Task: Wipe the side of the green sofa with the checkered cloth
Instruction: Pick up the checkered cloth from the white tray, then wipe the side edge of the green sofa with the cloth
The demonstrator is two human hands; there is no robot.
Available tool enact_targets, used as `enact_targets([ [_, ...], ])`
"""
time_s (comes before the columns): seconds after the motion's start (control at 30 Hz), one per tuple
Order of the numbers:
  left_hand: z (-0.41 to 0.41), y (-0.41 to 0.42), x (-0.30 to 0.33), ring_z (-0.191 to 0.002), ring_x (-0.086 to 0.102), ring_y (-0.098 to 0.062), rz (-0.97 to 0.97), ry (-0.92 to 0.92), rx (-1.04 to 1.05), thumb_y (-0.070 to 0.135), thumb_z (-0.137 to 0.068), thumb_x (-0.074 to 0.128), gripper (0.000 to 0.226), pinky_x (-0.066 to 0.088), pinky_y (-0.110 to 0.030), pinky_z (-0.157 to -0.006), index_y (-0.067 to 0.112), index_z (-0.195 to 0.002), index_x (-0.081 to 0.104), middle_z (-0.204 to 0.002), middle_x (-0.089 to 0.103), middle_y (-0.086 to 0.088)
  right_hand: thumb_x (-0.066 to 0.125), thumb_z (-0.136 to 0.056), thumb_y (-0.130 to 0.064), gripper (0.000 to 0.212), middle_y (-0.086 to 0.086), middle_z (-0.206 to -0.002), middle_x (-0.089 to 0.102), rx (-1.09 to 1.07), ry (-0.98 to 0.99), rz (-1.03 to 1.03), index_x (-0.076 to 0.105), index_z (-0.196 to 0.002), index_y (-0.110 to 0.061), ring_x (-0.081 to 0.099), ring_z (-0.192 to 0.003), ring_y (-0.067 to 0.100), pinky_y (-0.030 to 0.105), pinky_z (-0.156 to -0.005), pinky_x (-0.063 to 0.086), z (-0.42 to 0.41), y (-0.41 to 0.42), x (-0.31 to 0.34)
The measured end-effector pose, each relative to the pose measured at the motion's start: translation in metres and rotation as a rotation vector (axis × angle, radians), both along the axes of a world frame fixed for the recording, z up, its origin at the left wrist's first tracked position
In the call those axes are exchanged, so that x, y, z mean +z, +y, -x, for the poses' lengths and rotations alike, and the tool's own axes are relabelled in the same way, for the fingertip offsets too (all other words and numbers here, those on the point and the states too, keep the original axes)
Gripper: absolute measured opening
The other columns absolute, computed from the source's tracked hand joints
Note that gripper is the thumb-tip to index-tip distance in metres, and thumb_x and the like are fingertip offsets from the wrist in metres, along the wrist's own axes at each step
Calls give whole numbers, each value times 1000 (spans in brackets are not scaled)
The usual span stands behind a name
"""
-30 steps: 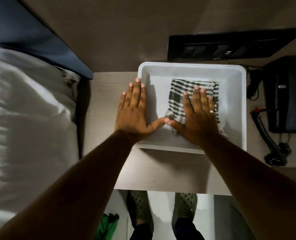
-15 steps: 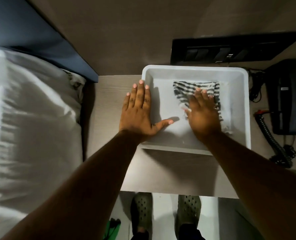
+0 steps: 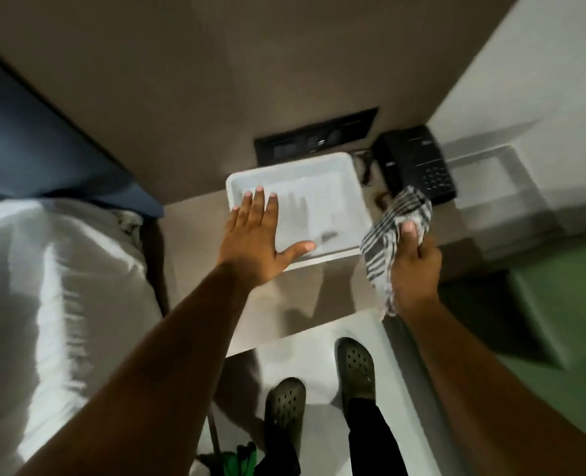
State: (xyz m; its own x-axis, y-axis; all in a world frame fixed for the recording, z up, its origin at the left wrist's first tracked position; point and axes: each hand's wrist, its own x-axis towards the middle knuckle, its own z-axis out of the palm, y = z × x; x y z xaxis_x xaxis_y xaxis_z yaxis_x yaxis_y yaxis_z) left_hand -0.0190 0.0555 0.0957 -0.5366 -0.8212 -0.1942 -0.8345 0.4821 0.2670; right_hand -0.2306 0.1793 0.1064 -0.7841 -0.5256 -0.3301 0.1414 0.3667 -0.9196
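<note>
Head view showed the right hand (image 3: 413,266) closed in a fist around the checkered cloth (image 3: 393,228), which was bunched above the fingers and trailed a loose tail down past the wrist. Cloth and hand hung in the air just beside the right rim of the white plastic tub (image 3: 346,201), clear of it, with nothing else visible inside the tub. The left hand (image 3: 255,242) lay flat with fingers spread wide, holding nothing, its palm over the tub's left rim and the thumb reaching along the near edge. The tub sat on the pale worktop (image 3: 195,228) beside the bed (image 3: 61,276), with a black telephone (image 3: 418,163) behind it near the wall. Further right, blurred, a green surface (image 3: 556,280) filled the frame's edge, likely the green sofa, well apart from the cloth. By my reading the pickup was finished, while carrying the cloth across and all of the wiping remained; no contact with the sofa's side had been made.
</note>
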Motion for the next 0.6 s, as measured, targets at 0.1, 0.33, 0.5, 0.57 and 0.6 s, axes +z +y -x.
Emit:
enact_targets([
  [0.1,35,30,69,-154,3,-33,-11,63,-110,95,-67,7,123,4,-48,-124,13,-158,8,-167,3,-12,51,-98,-39,35,5,-108,71,-227,-29,16,61,-119,-12,69,-101,20,47,-96,55,2,67,63],
  [0.33,187,153,229,-154,7,-32,98,176,-615,98,-64,2,128,10,-49,-124,11,-157,15,-166,10,-16,50,-100,-32,22,-5,-101,72,-671,100,108,65,-110,-19,68,-97,12,27,-83,55,33,265,212],
  [0.5,279,290,311,-154,1,-30,199,227,-1001,98,-60,-9,131,6,-48,-125,13,-158,6,-167,2,-14,51,-100,-35,31,6,-109,72,-1012,148,119,65,-117,-13,67,-101,19,40,-94,53,36,425,264],
  [0.57,306,350,331,-154,3,-30,216,276,-1106,99,-59,-8,131,7,-48,-124,14,-158,9,-167,4,-13,51,-99,-36,33,8,-108,72,-1141,168,93,65,-116,-11,67,-102,21,43,-96,52,27,487,272],
  [0.6,317,385,339,-154,4,-30,224,288,-1168,99,-61,-6,130,9,-48,-124,14,-158,9,-167,4,-13,51,-99,-37,33,7,-107,72,-1218,170,86,65,-115,-12,66,-103,22,43,-97,52,20,520,275],
])
